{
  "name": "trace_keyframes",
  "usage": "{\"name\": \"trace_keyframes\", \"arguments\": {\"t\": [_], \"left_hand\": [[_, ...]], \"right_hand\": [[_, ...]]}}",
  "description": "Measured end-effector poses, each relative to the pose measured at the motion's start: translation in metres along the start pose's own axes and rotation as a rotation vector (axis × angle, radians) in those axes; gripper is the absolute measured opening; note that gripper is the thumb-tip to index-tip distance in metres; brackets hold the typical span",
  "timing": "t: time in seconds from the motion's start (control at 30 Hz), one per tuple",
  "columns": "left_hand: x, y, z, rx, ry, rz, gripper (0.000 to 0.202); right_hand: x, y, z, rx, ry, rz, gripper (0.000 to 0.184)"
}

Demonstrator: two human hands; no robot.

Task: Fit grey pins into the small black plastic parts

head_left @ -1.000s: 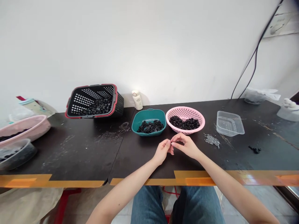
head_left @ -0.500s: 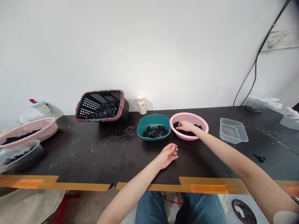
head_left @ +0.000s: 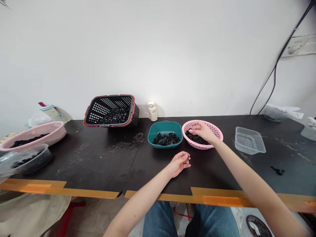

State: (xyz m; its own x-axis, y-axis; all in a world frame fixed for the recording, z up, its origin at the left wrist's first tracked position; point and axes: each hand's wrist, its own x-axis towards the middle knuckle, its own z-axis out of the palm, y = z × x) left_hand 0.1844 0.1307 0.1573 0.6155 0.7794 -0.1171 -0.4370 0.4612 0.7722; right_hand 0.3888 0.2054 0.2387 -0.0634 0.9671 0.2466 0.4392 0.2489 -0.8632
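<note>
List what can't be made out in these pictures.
All from the head view:
The small piece in the left hand: too small to identify, partly hidden by the fingers.
The dark pieces in the pink basket: partly covered by the right hand, so whether it grips any is hidden.
The white container: cut off by the right edge.
The contents of the clear tub: blurred by its cloudy wall.
</note>
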Motion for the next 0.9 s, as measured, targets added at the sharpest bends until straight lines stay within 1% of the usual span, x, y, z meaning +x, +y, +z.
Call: {"name": "trace_keyframes", "arguments": {"t": [0.03, 0.1, 0.17, 0.27, 0.33, 0.43, 0.53, 0.6, 0.67, 0.9], "left_hand": [[0.0, -0.001, 0.001, 0.033, 0.016, 0.018, 0.038], [-0.001, -0.004, 0.005, 0.144, 0.055, 0.081, 0.039], [-0.003, -0.007, 0.008, 0.286, 0.093, 0.189, 0.039], [-0.005, -0.01, 0.012, 0.46, 0.15, 0.362, 0.035], [-0.006, -0.01, 0.012, 0.562, 0.219, 0.448, 0.029], [-0.009, -0.008, 0.011, 0.742, 0.355, 0.572, 0.024], [-0.013, -0.005, 0.011, 0.893, 0.44, 0.695, 0.02], [-0.015, -0.004, 0.011, 0.967, 0.455, 0.755, 0.018], [-0.016, -0.003, 0.011, 1.022, 0.455, 0.792, 0.016], [-0.016, -0.002, 0.011, 1.14, 0.467, 0.839, 0.015]], "right_hand": [[-0.014, -0.006, 0.001, 0.163, 0.007, 0.001, 0.037], [-0.041, -0.012, 0.006, 0.362, 0.015, 0.024, 0.039], [-0.062, -0.01, 0.014, 0.476, -0.017, 0.083, 0.04], [-0.078, 0.0, 0.025, 0.625, -0.061, 0.134, 0.043], [-0.082, 0.006, 0.03, 0.699, -0.094, 0.138, 0.042], [-0.085, 0.007, 0.036, 0.725, -0.172, 0.146, 0.042], [-0.088, 0.006, 0.043, 0.738, -0.182, 0.18, 0.035], [-0.09, 0.005, 0.049, 0.769, -0.181, 0.212, 0.029], [-0.091, 0.006, 0.054, 0.799, -0.189, 0.24, 0.027], [-0.093, 0.01, 0.061, 0.885, -0.161, 0.308, 0.02]]}}
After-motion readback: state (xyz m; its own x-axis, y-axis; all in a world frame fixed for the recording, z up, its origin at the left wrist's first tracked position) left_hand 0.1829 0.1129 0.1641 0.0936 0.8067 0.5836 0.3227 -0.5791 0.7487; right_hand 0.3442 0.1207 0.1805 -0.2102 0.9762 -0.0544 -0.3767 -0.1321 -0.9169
